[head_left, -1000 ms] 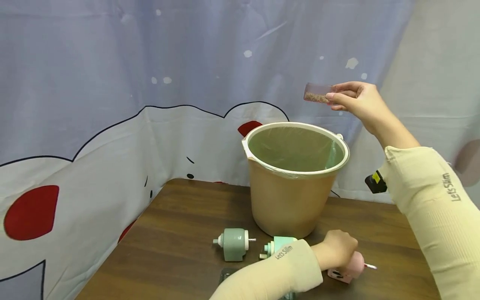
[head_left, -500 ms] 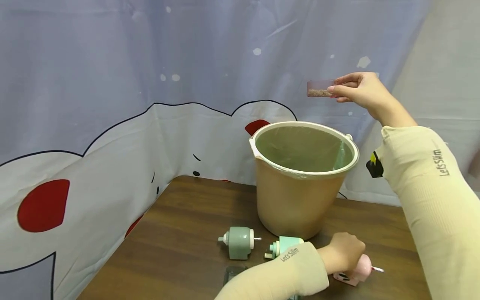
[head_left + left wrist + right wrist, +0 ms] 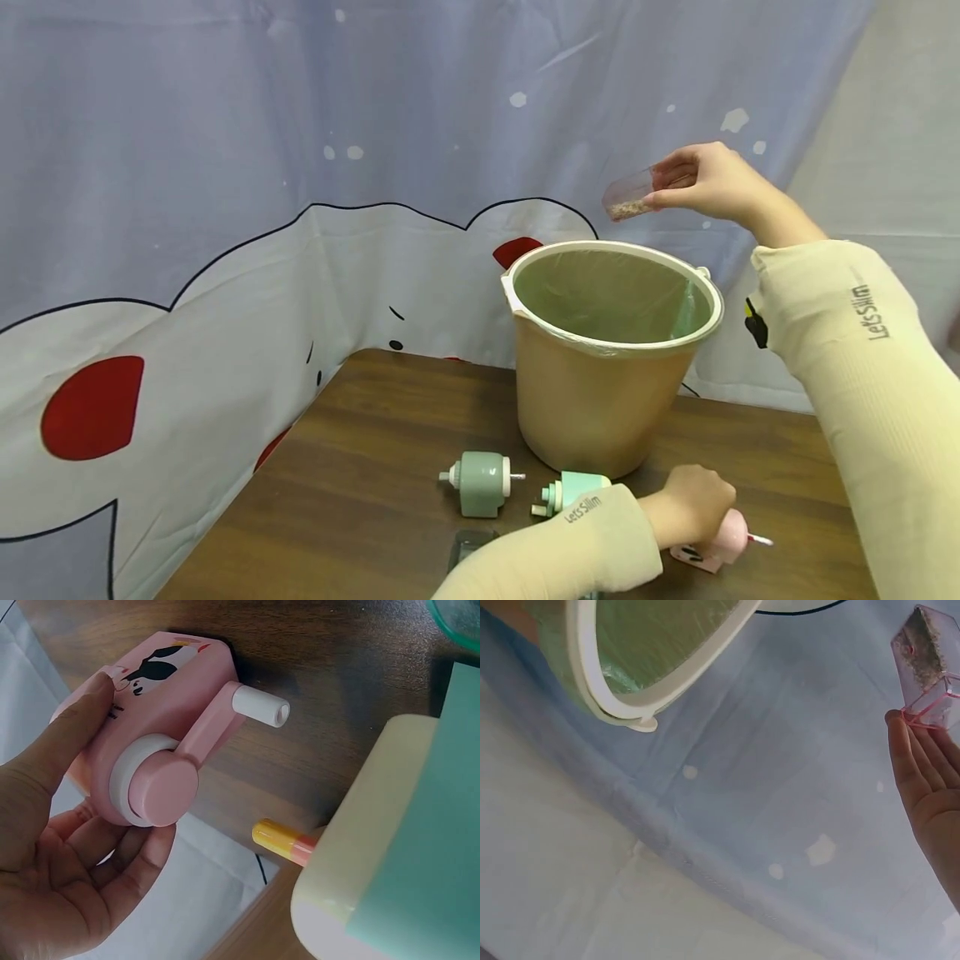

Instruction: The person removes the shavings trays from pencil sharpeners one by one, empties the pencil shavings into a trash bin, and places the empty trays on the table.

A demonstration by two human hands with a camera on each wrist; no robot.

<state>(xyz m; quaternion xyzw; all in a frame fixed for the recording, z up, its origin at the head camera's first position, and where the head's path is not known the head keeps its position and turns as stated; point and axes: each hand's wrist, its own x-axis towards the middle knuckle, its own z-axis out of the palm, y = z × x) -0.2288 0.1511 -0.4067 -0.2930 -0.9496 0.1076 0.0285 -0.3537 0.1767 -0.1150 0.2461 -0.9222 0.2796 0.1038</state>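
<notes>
My right hand [image 3: 701, 187] pinches a clear pink shavings drawer [image 3: 628, 196] above the rim of the bucket [image 3: 588, 408]. The drawer tilts down to the left, with brown pencil shavings gathered along its low side. In the right wrist view, my right hand [image 3: 934, 780] holds the drawer [image 3: 924, 656] at one end. On the table, my left hand [image 3: 693, 500] grips a pink pencil sharpener [image 3: 727, 537]. The left wrist view shows the left hand [image 3: 67, 847] wrapped around the sharpener [image 3: 150, 712], thumb on its printed side; its crank points away from the palm.
A translucent green bag lines the bucket, folded over its white rim [image 3: 516, 292]. Grey-green [image 3: 482, 483] and mint [image 3: 581, 485] sharpeners stand in front of it. A dark tray-like object [image 3: 467, 546] lies partly under my left sleeve [image 3: 555, 546]. A patterned curtain [image 3: 225, 167] hangs behind the table.
My right hand has moved left over the bucket and tipped the drawer's far end downward. My left hand stays on the pink sharpener. The head view has shifted slightly.
</notes>
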